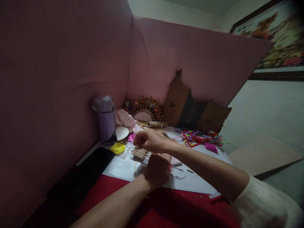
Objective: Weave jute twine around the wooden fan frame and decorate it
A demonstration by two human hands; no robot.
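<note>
Over the white sheet, my left hand [158, 171] is closed around a row of thin sticks with twine woven across them [138, 154]. The woven end points left, past my knuckles, and bare sticks show between it and my hand. My right hand [149, 140] hovers just above the weave, its arm reaching across from the right. Its fingers are curled together, and whatever they may hold is hidden. A loose thin stick [135, 168] lies just below the woven piece.
A purple bottle [106, 120], yellow packet [117, 148] and black phone-like slab [97, 164] lie left. Behind stand a decorated stick fan [143, 109], twine roll [157, 124] and torn cardboard [187, 107]. Colourful pipe cleaners [197, 137] and a pink packet [211, 147] are right.
</note>
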